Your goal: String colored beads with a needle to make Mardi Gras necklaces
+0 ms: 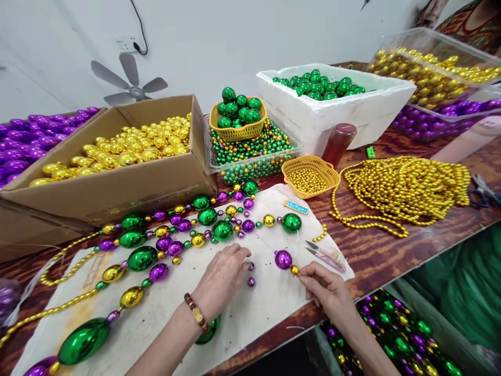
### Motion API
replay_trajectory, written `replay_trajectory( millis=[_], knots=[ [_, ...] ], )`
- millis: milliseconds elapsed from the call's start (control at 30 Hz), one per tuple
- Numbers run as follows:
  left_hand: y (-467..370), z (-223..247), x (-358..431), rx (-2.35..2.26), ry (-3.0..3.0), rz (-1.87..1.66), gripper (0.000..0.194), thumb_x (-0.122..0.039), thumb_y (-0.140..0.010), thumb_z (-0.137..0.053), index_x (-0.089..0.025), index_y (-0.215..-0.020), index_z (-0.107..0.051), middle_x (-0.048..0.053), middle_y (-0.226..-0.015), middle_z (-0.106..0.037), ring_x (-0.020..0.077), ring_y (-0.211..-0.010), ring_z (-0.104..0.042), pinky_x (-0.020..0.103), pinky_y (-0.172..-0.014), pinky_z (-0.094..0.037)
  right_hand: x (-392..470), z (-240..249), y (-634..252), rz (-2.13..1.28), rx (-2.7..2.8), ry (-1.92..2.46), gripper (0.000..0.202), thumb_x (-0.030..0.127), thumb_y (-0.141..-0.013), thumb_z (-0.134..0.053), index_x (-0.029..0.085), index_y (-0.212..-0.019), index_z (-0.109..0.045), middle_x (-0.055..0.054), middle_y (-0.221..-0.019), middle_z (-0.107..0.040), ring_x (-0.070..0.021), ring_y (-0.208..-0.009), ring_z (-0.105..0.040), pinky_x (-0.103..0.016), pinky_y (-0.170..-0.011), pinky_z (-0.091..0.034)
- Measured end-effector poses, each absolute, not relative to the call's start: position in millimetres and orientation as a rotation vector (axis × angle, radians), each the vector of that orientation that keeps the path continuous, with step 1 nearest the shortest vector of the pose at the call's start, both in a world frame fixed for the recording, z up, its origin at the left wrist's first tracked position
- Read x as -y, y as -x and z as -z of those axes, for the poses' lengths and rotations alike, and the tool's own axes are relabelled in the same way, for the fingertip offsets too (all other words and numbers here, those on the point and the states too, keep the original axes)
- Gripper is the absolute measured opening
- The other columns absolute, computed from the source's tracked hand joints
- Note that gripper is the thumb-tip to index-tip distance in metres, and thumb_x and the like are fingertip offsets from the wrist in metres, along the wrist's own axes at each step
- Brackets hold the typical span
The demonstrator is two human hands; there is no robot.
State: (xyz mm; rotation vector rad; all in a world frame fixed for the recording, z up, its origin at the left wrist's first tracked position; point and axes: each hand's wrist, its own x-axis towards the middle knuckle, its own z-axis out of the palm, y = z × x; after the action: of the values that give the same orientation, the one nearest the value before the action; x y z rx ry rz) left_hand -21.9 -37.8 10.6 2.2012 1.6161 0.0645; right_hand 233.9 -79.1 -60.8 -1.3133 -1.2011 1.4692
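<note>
My right hand (326,287) is closed in a pinch beside a small gold bead (294,270), on what looks like the thread. Threaded against that bead is a larger purple bead (283,259), and a thin thread runs from it up and left. My left hand (225,274) lies over the white cloth with fingers curled together; its fingertips are partly hidden. Two small purple beads (251,282) lie by its fingertips. Under my left wrist a big green bead (209,330) is partly covered. Strung green, purple and gold beads (143,258) stretch across the cloth (270,313).
Scissors (324,256) lie right of my hands. Behind stand a yellow basket of gold beads (332,177), a cardboard box (203,162), a white foam box (368,115) and a dark red bottle (340,143). Gold bead strands (407,185) are heaped at right. The table edge runs below.
</note>
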Motion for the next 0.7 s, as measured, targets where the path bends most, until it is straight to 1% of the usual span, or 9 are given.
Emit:
replay_trajectory(
  millis=[100, 200, 333, 433, 600, 700],
  knots=[
    [17.6, -10.2, 38.6, -1.577, -2.204, -0.011, 0.02, -0.023, -0.091, -0.046, -0.022, -0.105, -0.059, 0.008, -0.1, -0.06, 0.0228, -0.093, -0.059, 0.036, -0.082, -0.045, 80.7, 66.4, -237.1, -1.481, 1.119, 1.309, 0.025, 0.042, -0.086, -0.064, 0.018, -0.087, -0.064, 0.004, -0.054, -0.054, -0.007, -0.044, -0.041, -0.019, -0.043, -0.03],
    [13.8, -12.4, 35.5, -1.574, -2.242, 0.032, 0.02, -0.023, -0.091, -0.047, -0.021, -0.106, -0.059, 0.007, -0.101, -0.06, 0.0221, -0.091, -0.059, 0.035, -0.08, -0.045, 80.7, 70.8, -236.8, -1.499, 1.058, 1.324, 0.027, 0.044, -0.085, -0.065, 0.017, -0.088, -0.064, 0.004, -0.053, -0.054, -0.0064, -0.043, -0.04, -0.019, -0.043, -0.028],
    [2.1, -19.0, 15.0, -1.742, -2.436, -0.065, 0.021, -0.024, -0.092, -0.046, -0.019, -0.106, -0.061, 0.01, -0.105, -0.061, 0.0265, -0.101, -0.054, 0.04, -0.086, -0.042, 79.2, 71.8, -233.6, -1.498, 0.963, 1.32, 0.03, 0.046, -0.082, -0.067, 0.016, -0.087, -0.063, 0.004, -0.052, -0.054, -0.0059, -0.04, -0.038, -0.018, -0.04, -0.026],
    [-2.6, -23.2, -8.1, -1.793, -2.584, -0.114, 0.018, -0.024, -0.091, -0.049, -0.02, -0.098, -0.064, 0.01, -0.098, -0.063, 0.0287, -0.1, -0.051, 0.042, -0.084, -0.04, 79.3, 70.2, -232.1, -1.494, 0.889, 1.31, 0.031, 0.047, -0.081, -0.069, 0.016, -0.086, -0.064, 0.004, -0.051, -0.053, -0.0053, -0.038, -0.036, -0.018, -0.039, -0.026],
    [32.4, -29.2, -41.8, -1.995, -2.507, -0.282, 0.024, -0.026, -0.094, -0.044, -0.018, -0.103, -0.065, 0.01, -0.098, -0.066, 0.0272, -0.095, -0.052, 0.039, -0.081, -0.04, 81.5, 71.5, -232.0, -1.482, 0.893, 1.309, 0.032, 0.047, -0.082, -0.067, 0.015, -0.085, -0.064, 0.004, -0.05, -0.05, -0.0054, -0.04, -0.037, -0.016, -0.039, -0.027],
    [60.9, -33.0, -60.5, -2.055, -2.47, -0.305, 0.025, -0.025, -0.094, -0.042, -0.018, -0.098, -0.066, 0.01, -0.095, -0.067, 0.0265, -0.092, -0.053, 0.038, -0.079, -0.039, 80.1, 74.0, -231.9, -1.519, 0.936, 1.299, 0.032, 0.048, -0.084, -0.065, 0.016, -0.087, -0.064, 0.005, -0.05, -0.049, -0.0049, -0.04, -0.036, -0.016, -0.039, -0.026]
  ],
)
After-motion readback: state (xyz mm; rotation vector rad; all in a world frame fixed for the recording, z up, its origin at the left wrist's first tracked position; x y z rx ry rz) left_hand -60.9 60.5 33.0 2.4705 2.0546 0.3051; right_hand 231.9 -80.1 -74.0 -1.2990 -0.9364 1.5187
